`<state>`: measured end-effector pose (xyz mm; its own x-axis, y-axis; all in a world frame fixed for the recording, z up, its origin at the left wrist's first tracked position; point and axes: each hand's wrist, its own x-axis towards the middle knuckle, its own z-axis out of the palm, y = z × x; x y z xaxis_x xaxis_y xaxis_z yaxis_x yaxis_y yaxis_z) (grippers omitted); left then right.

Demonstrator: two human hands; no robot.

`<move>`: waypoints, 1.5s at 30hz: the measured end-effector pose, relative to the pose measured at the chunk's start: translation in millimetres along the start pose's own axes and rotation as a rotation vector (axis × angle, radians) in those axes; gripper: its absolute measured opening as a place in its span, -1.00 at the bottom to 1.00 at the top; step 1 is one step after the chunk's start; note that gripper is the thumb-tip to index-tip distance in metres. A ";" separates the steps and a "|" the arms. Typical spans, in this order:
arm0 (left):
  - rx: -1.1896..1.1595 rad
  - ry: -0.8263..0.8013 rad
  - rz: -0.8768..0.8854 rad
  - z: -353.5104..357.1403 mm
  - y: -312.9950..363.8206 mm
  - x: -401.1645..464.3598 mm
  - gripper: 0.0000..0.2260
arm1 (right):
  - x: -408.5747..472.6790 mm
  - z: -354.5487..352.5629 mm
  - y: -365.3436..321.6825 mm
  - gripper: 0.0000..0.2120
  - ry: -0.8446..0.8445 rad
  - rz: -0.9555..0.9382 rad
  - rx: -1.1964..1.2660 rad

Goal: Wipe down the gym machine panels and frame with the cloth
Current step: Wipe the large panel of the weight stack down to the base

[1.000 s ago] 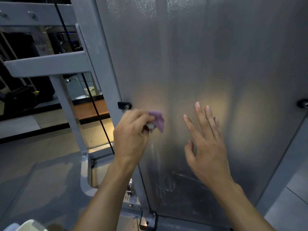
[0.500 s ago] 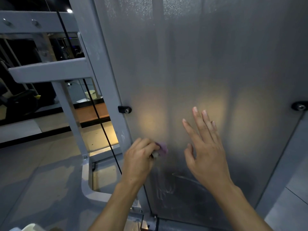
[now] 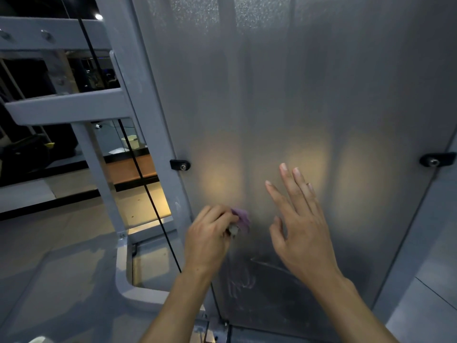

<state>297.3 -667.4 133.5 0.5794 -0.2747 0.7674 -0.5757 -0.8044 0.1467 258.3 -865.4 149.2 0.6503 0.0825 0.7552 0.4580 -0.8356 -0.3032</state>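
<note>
Left hand [image 3: 210,240] fisted around a small purple cloth [image 3: 241,219], pressing it to the frosted panel [image 3: 309,95] of the gym machine, low and near its left edge, just right of the grey frame upright [image 3: 153,134]. Right hand [image 3: 300,224] held empty, fingers spread, palm toward the panel; contact cannot be confirmed. Cloth: judged soft, light and easily bunched, so best gripped as a wad in the fist with a pad left exposed. Panel: appears smooth and stiff, with smears visible lower down [image 3: 241,283]. Far left, a pale cup-like container [image 3: 131,141] stands on a dark ledge; its contents cannot be seen.
</note>
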 end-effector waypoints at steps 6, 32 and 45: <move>-0.039 -0.137 -0.073 12.7 -7.9 -23.9 -0.63 | -12.1 -6.4 7.5 -0.27 -0.062 -0.012 0.008; 0.010 0.222 0.099 -31.2 38.6 74.7 -0.79 | -24.4 -17.1 30.9 -0.60 0.110 0.226 0.167; 0.007 -0.183 0.136 30.1 31.5 -10.6 -0.82 | -22.9 -25.0 36.6 -0.71 0.179 0.314 0.189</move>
<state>290.3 -705.6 111.2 0.5919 -0.4710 0.6540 -0.6519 -0.7570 0.0448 245.1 -911.4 135.3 0.6681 -0.2711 0.6930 0.3681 -0.6889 -0.6244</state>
